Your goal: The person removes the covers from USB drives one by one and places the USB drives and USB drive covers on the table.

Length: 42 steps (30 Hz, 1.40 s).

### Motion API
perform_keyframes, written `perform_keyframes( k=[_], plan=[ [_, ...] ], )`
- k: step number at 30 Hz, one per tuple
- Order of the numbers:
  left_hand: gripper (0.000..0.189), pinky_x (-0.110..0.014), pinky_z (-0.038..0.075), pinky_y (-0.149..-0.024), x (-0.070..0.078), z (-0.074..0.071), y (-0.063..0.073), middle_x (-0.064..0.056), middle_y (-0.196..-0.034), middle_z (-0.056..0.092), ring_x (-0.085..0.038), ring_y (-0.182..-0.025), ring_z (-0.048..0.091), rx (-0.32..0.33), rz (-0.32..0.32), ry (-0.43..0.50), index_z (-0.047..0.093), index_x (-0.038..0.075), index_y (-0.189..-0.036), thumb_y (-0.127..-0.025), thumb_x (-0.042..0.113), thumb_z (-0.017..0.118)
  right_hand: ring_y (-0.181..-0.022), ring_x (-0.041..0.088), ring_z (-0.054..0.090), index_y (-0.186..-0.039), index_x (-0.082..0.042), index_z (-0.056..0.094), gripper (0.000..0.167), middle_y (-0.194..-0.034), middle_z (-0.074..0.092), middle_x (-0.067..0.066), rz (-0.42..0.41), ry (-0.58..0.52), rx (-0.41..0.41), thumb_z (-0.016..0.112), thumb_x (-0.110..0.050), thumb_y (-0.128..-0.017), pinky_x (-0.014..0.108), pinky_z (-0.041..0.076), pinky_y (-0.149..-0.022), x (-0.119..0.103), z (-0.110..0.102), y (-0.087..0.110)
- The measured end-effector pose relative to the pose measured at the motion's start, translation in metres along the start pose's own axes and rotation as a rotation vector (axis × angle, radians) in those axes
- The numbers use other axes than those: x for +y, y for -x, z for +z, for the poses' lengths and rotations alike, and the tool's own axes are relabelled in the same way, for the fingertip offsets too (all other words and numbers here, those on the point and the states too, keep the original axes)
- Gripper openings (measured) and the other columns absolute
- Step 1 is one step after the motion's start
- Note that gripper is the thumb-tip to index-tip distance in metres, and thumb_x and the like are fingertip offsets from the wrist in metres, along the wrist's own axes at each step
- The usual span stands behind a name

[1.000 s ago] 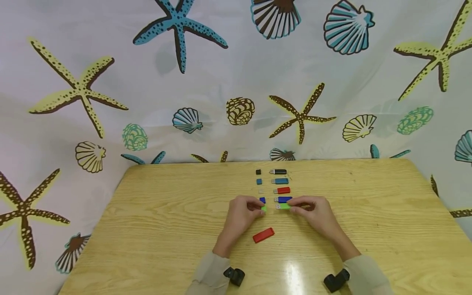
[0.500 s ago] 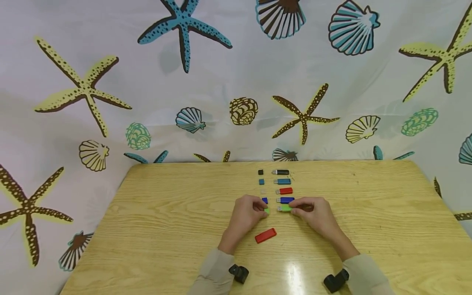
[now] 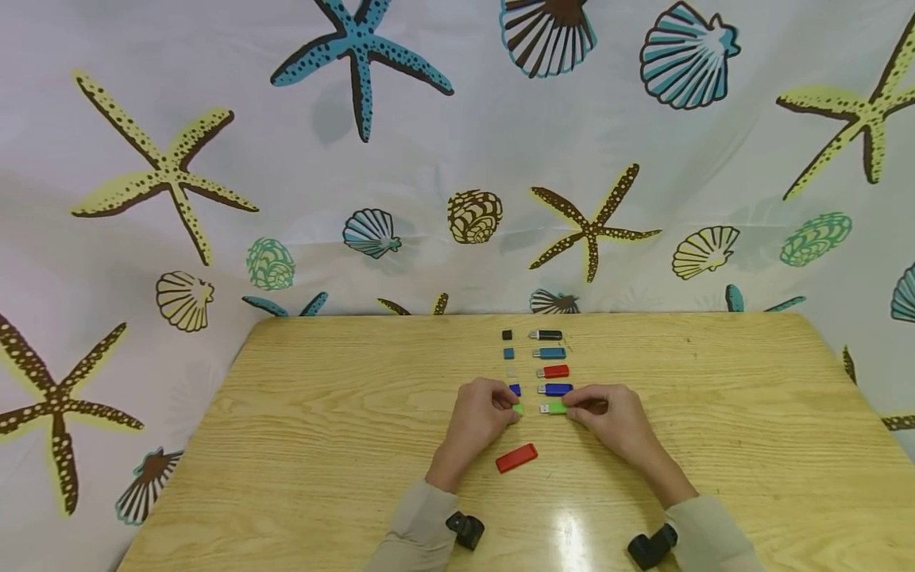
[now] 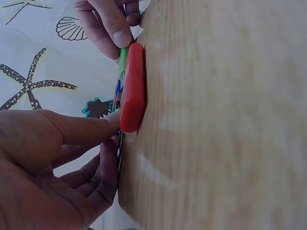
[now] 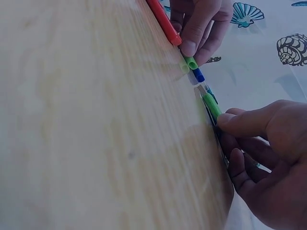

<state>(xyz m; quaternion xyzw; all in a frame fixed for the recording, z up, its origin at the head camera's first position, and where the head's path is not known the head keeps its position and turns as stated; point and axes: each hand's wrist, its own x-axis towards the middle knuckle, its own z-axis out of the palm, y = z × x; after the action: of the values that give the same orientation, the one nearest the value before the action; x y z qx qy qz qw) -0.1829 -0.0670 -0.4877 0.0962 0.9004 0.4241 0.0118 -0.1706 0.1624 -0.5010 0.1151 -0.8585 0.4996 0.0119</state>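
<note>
My left hand (image 3: 480, 411) pinches a small green cap (image 5: 192, 63) between thumb and fingers, close over the table. My right hand (image 3: 616, 415) pinches the body of a green USB stick (image 3: 557, 408), its metal plug pointing left toward the cap. A short gap separates plug and cap. Just beyond lie a blue USB stick (image 3: 555, 389) and its blue cap (image 3: 515, 390). A red oblong piece (image 3: 517, 457), smooth and rounded, lies slantwise nearer the body; it fills the middle of the left wrist view.
Farther back on the wooden table (image 3: 343, 413) are a red USB stick (image 3: 554, 372), a light-blue one (image 3: 549, 353) and a black one (image 3: 546, 335). Left of them sit a pale cap (image 3: 511, 372), a light-blue cap (image 3: 508, 353) and a black cap (image 3: 507, 335). A patterned cloth (image 3: 415, 159) hangs behind.
The green USB stick and green cap have come slightly nearer the body, away from the blue pair. Both hands keep their pinch. The whole view has shifted a little.
</note>
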Motion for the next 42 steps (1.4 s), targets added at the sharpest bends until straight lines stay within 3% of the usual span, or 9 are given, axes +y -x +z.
perform_keyframes(
  k=[20,27,36,42],
  plan=[
    [0.011,-0.028,0.055,-0.067,-0.004,-0.007,0.002,-0.003,-0.082,0.069,-0.013,-0.072,0.061,-0.054,-0.021,0.110,0.078,0.001,-0.094,-0.084,-0.003,0.081,-0.099,0.025,0.071,-0.100,-0.008,0.080,0.015,-0.108,0.075,0.008,-0.040,-0.016,0.029,0.080,0.001,-0.088,0.025,0.058,-0.078,0.000,-0.002,0.003],
    [0.013,-0.029,0.056,-0.069,-0.002,-0.013,0.011,-0.005,-0.090,0.071,-0.015,-0.076,0.064,-0.076,-0.021,0.159,0.078,0.002,-0.100,-0.087,0.000,0.080,-0.099,0.024,0.070,-0.105,-0.006,0.080,0.014,-0.110,0.075,0.007,-0.053,-0.105,-0.055,0.077,-0.003,-0.092,0.028,0.059,-0.078,-0.010,-0.002,0.009],
    [0.022,-0.032,0.057,-0.078,0.000,-0.020,0.024,-0.010,-0.099,0.072,-0.019,-0.084,0.066,-0.103,0.018,0.178,0.076,0.003,-0.111,-0.089,0.003,0.080,-0.098,0.027,0.069,-0.114,-0.006,0.076,0.022,-0.111,0.074,0.011,-0.086,-0.105,-0.214,0.078,-0.008,-0.092,0.028,0.058,-0.078,-0.016,0.004,0.019],
    [0.024,-0.036,0.057,-0.080,0.000,-0.026,0.032,-0.011,-0.103,0.072,-0.021,-0.088,0.067,-0.152,0.022,0.184,0.075,0.002,-0.112,-0.088,0.003,0.081,-0.101,0.031,0.068,-0.115,-0.006,0.076,0.024,-0.114,0.073,0.010,-0.089,-0.115,-0.268,0.078,-0.006,-0.091,0.028,0.058,-0.079,-0.021,0.011,0.022]
  ],
)
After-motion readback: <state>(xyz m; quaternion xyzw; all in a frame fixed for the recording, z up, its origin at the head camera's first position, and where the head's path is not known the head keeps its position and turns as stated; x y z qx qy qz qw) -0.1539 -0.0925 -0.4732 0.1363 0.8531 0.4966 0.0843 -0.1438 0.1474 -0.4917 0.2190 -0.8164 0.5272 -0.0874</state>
